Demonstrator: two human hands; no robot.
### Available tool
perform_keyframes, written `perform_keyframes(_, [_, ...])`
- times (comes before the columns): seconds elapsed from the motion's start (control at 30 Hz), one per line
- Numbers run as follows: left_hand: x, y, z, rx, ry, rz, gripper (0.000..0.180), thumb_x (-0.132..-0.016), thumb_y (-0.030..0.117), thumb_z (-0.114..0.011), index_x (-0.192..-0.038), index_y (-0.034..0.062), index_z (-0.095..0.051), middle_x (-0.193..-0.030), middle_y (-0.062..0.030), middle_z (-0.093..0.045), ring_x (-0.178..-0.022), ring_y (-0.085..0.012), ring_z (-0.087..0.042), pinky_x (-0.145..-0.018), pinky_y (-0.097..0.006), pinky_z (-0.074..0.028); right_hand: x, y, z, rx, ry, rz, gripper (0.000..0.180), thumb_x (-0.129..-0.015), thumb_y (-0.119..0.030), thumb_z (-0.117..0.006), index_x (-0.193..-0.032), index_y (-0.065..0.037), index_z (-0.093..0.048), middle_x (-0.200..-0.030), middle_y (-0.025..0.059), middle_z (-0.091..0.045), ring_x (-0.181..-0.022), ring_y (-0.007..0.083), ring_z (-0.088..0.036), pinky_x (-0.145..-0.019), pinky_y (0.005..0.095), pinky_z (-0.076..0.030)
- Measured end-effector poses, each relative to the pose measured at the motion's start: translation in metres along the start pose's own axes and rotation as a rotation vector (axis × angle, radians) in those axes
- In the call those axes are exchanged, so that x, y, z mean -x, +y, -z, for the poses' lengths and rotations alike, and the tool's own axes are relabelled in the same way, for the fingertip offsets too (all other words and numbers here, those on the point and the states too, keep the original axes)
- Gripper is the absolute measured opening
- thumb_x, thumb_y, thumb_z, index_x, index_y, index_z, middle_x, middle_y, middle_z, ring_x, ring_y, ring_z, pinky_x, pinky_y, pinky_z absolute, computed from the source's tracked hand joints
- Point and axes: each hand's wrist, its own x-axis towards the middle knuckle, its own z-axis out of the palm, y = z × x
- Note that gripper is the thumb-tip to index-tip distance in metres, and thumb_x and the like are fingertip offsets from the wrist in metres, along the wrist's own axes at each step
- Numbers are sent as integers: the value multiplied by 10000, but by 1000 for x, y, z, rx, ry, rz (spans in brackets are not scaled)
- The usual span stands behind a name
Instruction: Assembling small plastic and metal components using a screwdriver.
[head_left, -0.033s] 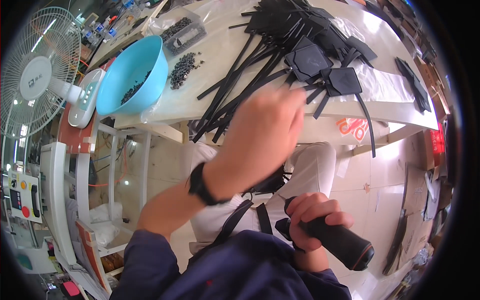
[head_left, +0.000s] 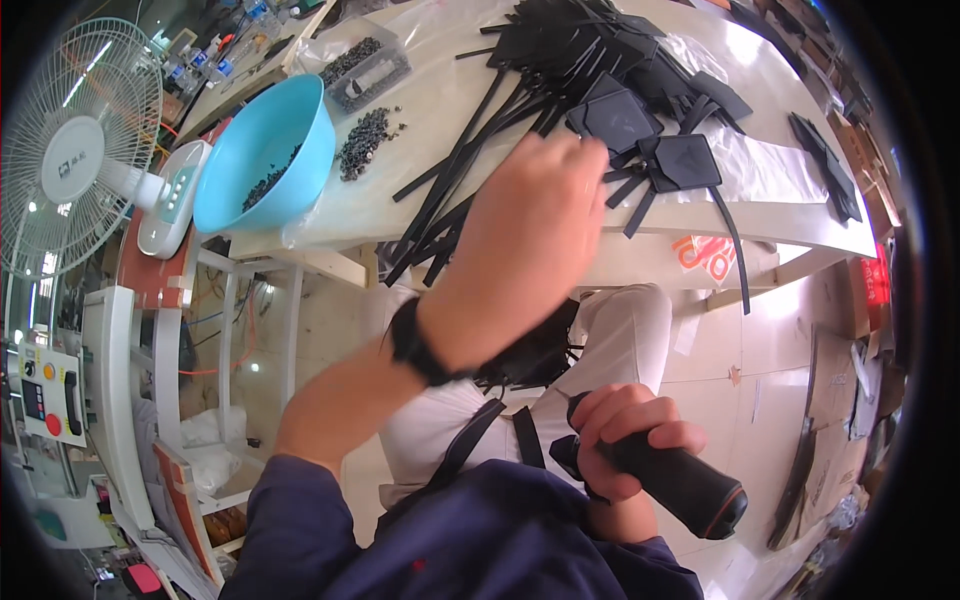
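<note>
My left hand [head_left: 540, 215], with a black band on its wrist, reaches over the table's near edge to the pile of flat black pieces with straps [head_left: 570, 50]. Its fingers are curled and their tips hidden, so what they hold does not show. Just beyond them is a squarish black piece [head_left: 615, 120]; to their right lies another black piece with a strap [head_left: 685, 162]. Low on the right, my right hand [head_left: 635, 435] is wrapped round a black cordless screwdriver [head_left: 685, 490], its thick end toward the lower right. More black strapped pieces [head_left: 540, 355] rest on my lap.
Left on the table [head_left: 440, 110] stand a blue basin [head_left: 310, 150] with small dark parts, a clear plastic box [head_left: 375, 85] and a heap of small metal parts [head_left: 365, 145]. A white fan [head_left: 75, 155] is at far left. Cardboard [head_left: 830, 440] leans at right.
My left hand has moved slightly away from me, farther over the table, and its wrist has shifted a little right. My right hand and the screwdriver have stayed in place.
</note>
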Motion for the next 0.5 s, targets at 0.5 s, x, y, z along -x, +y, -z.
perform_keyframes(0.5, [-46,-36,-41,-159,-93,146,198,-847,71,-609,-1028,-6,-589,-893,-219,-633,-846,-395,-607,-739,-449,-493,-3,5,22,-54,21,46,494,-874,-429,-656,-1035,-105,-320,-758,67,-508,-460,154,-530,-406,283,-481])
